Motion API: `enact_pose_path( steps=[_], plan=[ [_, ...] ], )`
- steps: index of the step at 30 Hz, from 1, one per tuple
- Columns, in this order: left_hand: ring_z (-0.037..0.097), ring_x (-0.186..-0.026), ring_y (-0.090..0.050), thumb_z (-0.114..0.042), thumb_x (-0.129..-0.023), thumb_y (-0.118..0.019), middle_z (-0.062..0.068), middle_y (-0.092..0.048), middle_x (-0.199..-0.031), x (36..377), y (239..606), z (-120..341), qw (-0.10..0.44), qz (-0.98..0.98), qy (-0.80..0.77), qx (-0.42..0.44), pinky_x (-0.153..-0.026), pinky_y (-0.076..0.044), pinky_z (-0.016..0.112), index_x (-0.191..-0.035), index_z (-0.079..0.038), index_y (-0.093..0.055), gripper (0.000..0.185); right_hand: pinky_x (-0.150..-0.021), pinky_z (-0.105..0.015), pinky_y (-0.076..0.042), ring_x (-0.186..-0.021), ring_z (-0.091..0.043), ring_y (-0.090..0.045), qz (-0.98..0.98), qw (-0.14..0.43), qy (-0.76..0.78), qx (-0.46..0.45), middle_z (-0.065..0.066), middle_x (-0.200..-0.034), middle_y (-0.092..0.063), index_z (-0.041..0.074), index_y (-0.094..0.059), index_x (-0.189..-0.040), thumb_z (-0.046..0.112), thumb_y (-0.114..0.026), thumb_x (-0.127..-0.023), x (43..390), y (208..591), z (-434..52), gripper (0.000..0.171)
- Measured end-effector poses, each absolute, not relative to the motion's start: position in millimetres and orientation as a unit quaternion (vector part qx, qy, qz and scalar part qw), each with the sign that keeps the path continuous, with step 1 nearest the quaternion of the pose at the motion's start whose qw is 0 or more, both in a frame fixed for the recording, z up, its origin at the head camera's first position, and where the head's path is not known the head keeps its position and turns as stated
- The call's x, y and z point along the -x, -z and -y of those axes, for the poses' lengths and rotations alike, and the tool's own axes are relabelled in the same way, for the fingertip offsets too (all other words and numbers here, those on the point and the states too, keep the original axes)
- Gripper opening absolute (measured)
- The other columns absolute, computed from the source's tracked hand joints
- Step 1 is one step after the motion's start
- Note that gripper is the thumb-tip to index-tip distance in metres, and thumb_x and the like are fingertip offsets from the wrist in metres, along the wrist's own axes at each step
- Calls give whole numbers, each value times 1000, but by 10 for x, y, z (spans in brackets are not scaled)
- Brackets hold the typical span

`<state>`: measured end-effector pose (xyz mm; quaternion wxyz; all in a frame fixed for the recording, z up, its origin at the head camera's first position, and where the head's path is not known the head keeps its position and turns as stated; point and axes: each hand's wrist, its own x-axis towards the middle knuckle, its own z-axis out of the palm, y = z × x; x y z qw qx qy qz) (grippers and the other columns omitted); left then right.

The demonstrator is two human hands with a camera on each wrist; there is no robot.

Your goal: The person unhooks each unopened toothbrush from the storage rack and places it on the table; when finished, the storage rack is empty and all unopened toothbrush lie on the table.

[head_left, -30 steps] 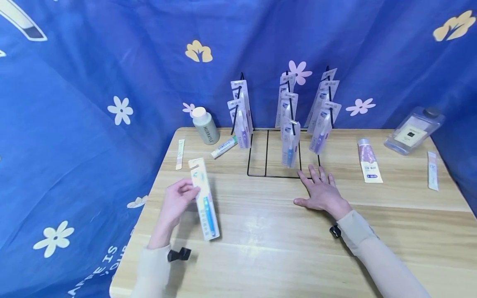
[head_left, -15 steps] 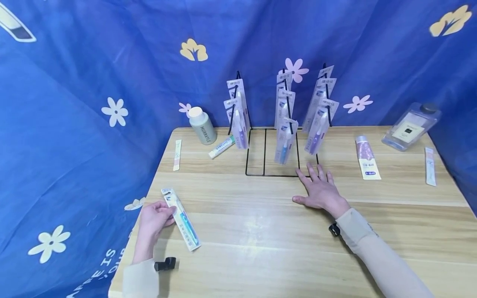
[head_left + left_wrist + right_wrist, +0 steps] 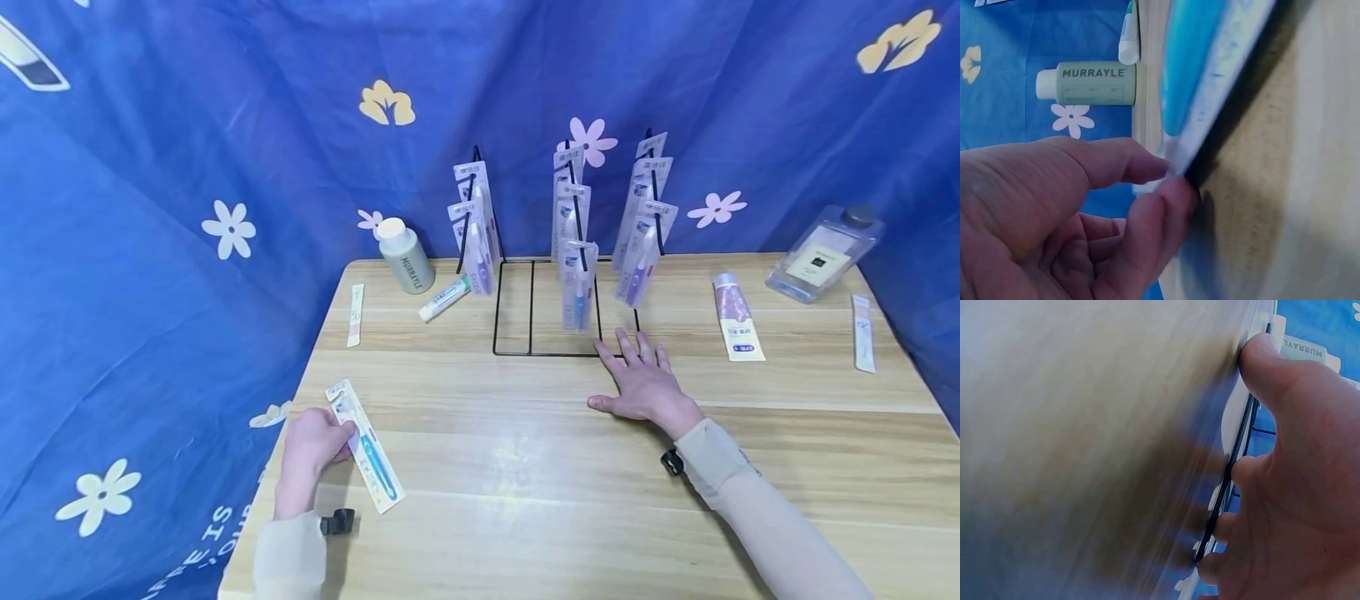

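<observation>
Between thumb and fingers, my left hand point(image 3: 313, 437) pinched a toothbrush pack point(image 3: 371, 454) by its long edge, low over the left side of the tabletop point(image 3: 510, 533), while my right hand point(image 3: 643, 390) lay with its fingers spread at the front wire of the rack point(image 3: 551, 356). The pack looked light and fairly stiff, its plastic front probably slick and easily dented, so the firm edge seemed the surest hold.
</observation>
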<state>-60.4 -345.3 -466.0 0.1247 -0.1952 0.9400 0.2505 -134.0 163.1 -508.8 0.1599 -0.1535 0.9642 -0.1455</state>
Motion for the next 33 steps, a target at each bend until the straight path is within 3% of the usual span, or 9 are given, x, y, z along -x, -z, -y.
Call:
enact_pose_path(
  steps=[5, 8, 10, 13, 18, 21, 26, 30, 33],
  plan=[
    [16, -49, -51, -21, -89, -61, 0, -51, -49, 664, 4569, 3377, 111, -960, -181, 180, -48, -35, 29, -58, -10, -50, 35, -120, -74, -3, -154, -54, 3, -964, 161, 147, 153, -25, -170, -1, 21, -16, -165, 66, -63, -89, 1343, 5098, -1633, 100],
    [23, -56, -52, -24, -92, -63, 10, -56, -62, 803, 4473, 3236, 49, -974, -161, 154, -49, -38, 33, -71, -2, -57, 30, -120, -74, -4, -154, -55, 2, -964, 158, 149, 152, -25, -170, -1, 20, -17, -165, 66, -63, -89, 1336, 5103, -1630, 100],
    [31, -65, -62, -23, -93, -66, 18, -67, -75, 956, 4421, 3086, -12, -975, -183, 124, -57, -46, 40, -86, 2, -64, 26, -120, -74, -4, -154, -55, 2, -964, 155, 151, 151, -25, -170, -2, 20, -18, -164, 66, -64, -89, 1329, 5102, -1626, 99],
    [36, -87, -71, -19, -93, -70, 21, -75, -98, 1249, 4370, 2823, -75, -959, -266, 62, -80, -54, 48, -106, 2, -69, 25, -121, -73, -3, -154, -54, 3, -964, 158, 153, 148, -24, -170, -2, 21, -17, -164, 66, -64, -89, 1331, 5108, -1624, 100],
    [36, -118, -64, -12, -89, -77, 19, -70, -124, 1764, 4283, 2387, -108, -903, -416, -21, -100, -54, 52, -124, 0, -66, 39, -122, -72, -2, -155, -53, 5, -964, 164, 149, 146, -23, -171, 0, 21, -16, -165, 67, -64, -88, 1346, 5100, -1617, 101],
    [34, -128, -58, -9, -87, -78, 19, -63, -136, 2036, 4220, 2174, -116, -867, -481, -62, -106, -51, 53, -134, -2, -61, 50, -122, -71, -2, -155, -52, 5, -964, 165, 147, 145, -22, -171, 0, 22, -15, -165, 67, -64, -88, 1344, 5094, -1604, 102],
    [27, -116, -64, -3, -89, -75, 20, -67, -126, 2313, 4117, 1884, -98, -805, -577, -98, -104, -53, 45, -127, 2, -61, 42, -123, -70, -3, -155, -53, 3, -964, 163, 144, 150, -23, -170, -1, 21, -16, -165, 68, -64, -88, 1330, 5107, -1589, 101],
    [12, -92, -67, -3, -91, -73, 17, -72, -103, 2397, 4056, 1723, -105, -793, -591, -104, -85, -56, 23, -109, 5, -68, 21, -124, -69, -5, -155, -53, 3, -965, 159, 147, 148, -23, -170, -2, 21, -17, -164, 66, -64, -88, 1326, 5111, -1584, 101],
    [6, -75, -62, -2, -92, -71, 14, -71, -88, 2404, 4023, 1643, -120, -793, -585, -120, -69, -51, 16, -98, 8, -70, 12, -124, -67, -8, -155, -53, 3, -965, 156, 150, 147, -23, -170, -2, 20, -17, -164, 65, -65, -89, 1327, 5104, -1591, 100]
  ],
)
